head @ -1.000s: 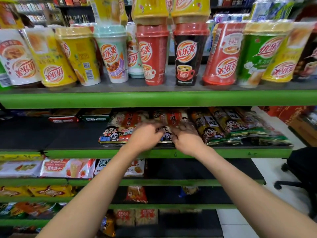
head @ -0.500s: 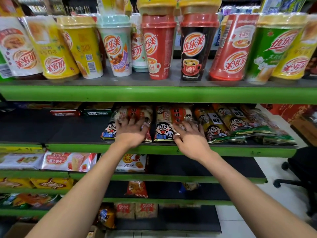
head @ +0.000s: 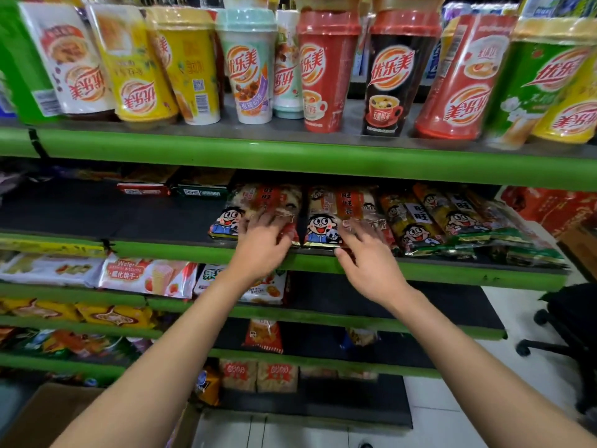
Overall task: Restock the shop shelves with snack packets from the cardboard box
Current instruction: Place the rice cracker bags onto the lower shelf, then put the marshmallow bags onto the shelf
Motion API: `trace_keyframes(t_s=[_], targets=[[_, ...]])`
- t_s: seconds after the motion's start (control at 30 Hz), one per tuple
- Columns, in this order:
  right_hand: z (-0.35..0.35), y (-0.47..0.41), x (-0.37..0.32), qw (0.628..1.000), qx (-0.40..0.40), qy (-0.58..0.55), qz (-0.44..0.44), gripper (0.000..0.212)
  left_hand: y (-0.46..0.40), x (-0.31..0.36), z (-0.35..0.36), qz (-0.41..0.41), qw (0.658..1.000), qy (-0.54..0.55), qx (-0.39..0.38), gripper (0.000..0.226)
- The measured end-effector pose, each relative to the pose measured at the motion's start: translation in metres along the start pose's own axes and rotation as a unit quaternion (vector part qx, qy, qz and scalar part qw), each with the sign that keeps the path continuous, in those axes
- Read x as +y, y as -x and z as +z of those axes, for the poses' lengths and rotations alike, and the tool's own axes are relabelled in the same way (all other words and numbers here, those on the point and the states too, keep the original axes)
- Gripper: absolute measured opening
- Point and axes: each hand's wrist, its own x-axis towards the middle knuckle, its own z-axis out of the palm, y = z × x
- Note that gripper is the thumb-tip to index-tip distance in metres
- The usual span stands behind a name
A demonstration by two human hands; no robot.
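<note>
Both hands are up at the second shelf [head: 323,263]. The left hand [head: 263,245] lies flat on the left packet [head: 255,205], fingers [head: 255,221] spread and pressing down, not curled round it. The right hand [head: 371,263] hovers over the next packet [head: 326,221], fingers loose and open, tips blurred near its right edge; contact cannot be told. Both packets lie with their long axes running front to back, straight ahead of the fingertips. Each hand has its own packet nearest. The likely step is squaring them beside the row [head: 452,221] to the right. The box [head: 42,412] sits low at bottom left, well away from the hands.
</note>
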Motion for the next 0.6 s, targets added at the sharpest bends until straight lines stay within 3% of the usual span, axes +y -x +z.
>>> trace_keyframes(t_s=[0.2,0.4,0.6], targets=[[0.015,0.038,-0.051,0.994,-0.01,-0.075,-0.074,0.05,0.091,-0.009,0.009,-0.033,0.997,0.052,0.038,0.039],[0.049,0.038,-0.08,0.978,-0.103,-0.103,-0.149,0.037,0.151,-0.046,0.008,-0.19,0.981,0.043,-0.023,0.027],[0.11,0.047,-0.113,0.946,-0.22,-0.146,-0.189,0.026,0.238,-0.081,0.005,-0.359,0.92,0.135,-0.084,0.02]])
